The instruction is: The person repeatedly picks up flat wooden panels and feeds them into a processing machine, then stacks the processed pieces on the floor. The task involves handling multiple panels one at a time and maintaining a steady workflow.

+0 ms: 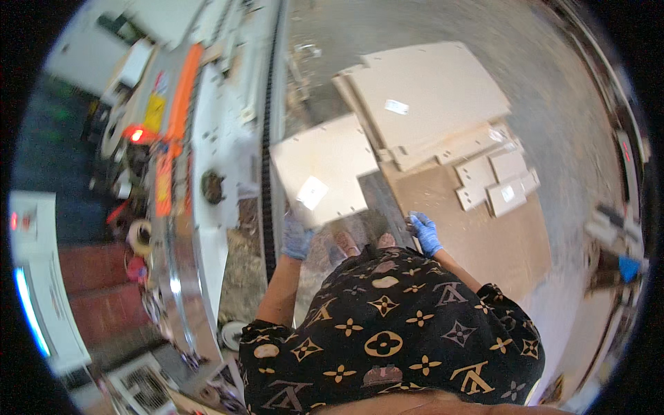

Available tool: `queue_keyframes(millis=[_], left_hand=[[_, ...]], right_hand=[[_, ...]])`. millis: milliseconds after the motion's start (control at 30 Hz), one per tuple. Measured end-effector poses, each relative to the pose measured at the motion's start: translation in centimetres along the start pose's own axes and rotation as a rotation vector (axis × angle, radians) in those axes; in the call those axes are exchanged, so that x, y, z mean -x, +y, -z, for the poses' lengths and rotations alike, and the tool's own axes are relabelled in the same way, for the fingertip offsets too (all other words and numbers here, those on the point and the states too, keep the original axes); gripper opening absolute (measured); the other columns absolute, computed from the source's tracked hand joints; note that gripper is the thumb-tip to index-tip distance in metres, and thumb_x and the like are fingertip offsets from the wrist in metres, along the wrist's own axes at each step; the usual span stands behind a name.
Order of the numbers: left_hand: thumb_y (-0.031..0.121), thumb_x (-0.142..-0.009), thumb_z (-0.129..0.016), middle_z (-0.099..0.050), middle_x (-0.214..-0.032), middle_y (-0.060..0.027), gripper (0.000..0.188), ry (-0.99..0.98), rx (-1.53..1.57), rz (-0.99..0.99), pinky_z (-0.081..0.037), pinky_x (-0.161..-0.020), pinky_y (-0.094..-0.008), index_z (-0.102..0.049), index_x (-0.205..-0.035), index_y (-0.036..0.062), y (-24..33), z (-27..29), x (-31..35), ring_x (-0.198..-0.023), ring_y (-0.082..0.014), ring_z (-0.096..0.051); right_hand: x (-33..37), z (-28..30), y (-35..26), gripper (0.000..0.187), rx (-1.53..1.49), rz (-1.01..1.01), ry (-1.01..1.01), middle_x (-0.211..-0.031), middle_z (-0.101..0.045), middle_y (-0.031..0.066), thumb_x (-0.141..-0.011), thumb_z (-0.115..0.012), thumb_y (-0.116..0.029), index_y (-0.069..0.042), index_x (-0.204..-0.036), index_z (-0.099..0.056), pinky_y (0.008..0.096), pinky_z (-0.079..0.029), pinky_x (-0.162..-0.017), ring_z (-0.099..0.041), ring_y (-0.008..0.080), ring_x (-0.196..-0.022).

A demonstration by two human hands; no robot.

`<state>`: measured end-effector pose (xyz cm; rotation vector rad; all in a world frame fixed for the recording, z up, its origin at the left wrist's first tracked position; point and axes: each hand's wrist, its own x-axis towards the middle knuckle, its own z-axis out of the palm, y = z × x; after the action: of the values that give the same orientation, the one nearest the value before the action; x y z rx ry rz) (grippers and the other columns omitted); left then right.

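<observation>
My left hand (297, 239), in a blue glove, grips the near left corner of a pale board panel (325, 162). The panel has a stepped right edge, small dark slots and a white label (312, 193). My left fingertips are partly hidden and blurred. My right hand (425, 234), also gloved in blue, is low beside the near left edge of a brown sheet (443, 200). Its fingers are curled; whatever may be in them cannot be made out.
Large pale panels (436, 90) lie stacked beyond the brown sheet, with smaller cut pieces (507, 192) on its right. Along my left runs a long machine with a dark chain track (268, 138) and an orange rail (183, 97). A screen (31, 311) stands far left.
</observation>
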<state>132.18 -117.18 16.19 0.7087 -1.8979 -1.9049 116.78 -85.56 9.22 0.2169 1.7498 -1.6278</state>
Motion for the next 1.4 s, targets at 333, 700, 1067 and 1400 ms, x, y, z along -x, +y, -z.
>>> queue_keyframes(millis=[333, 700, 1067, 1400], left_hand=[[0.047, -0.084, -0.059, -0.052, -0.113, 0.0012, 0.048, 1.002, 0.880, 0.091, -0.051, -0.063, -0.0302, -0.043, -0.123, 0.0240, -6.9, 19.0, -0.6, -0.093, -0.0169, -0.052], [0.053, -0.083, -0.053, -0.060, -0.105, -0.0030, 0.046, 0.914, 1.116, 0.243, -0.056, -0.062, -0.0368, -0.051, -0.114, 0.0192, -4.7, 30.6, -5.5, -0.086, -0.0236, -0.059], [0.044, -0.086, -0.050, -0.054, -0.117, -0.0057, 0.045, 0.352, 0.242, -0.001, -0.051, -0.076, -0.0433, -0.048, -0.121, 0.0164, -3.5, 30.9, -15.1, -0.102, -0.0239, -0.054], [0.035, -0.087, -0.050, -0.049, -0.126, -0.0089, 0.046, 0.414, 0.339, 0.160, -0.047, -0.082, -0.0453, -0.044, -0.127, 0.0137, 0.8, 23.3, -20.6, -0.109, -0.0256, -0.049]], right_hand=[[-2.8, -6.7, 1.7, 0.033, 0.170, -0.052, -0.232, -0.098, -0.065, 0.0055, -0.088, -0.061, -0.024, -0.010, -0.117, -0.057, 0.0268, -0.048, -0.065, -0.059, 0.0140, -0.073], [-3.4, -7.2, 3.1, 0.034, 0.101, -0.101, -0.253, -0.101, -0.064, 0.0103, -0.089, -0.061, -0.025, -0.008, -0.117, -0.054, 0.0239, -0.045, -0.055, -0.058, 0.0148, -0.067], [-0.4, -9.1, 1.8, 0.031, 0.134, -0.040, -0.001, -0.100, -0.064, 0.0056, -0.086, -0.063, -0.022, -0.005, -0.112, -0.060, 0.0301, -0.051, -0.072, -0.060, 0.0165, -0.085], [1.9, -1.8, 5.4, 0.054, 0.442, -0.006, 0.446, -0.117, -0.059, 0.0179, -0.079, -0.065, -0.039, -0.002, -0.117, -0.057, 0.0357, -0.044, -0.092, -0.056, 0.0284, -0.109]])
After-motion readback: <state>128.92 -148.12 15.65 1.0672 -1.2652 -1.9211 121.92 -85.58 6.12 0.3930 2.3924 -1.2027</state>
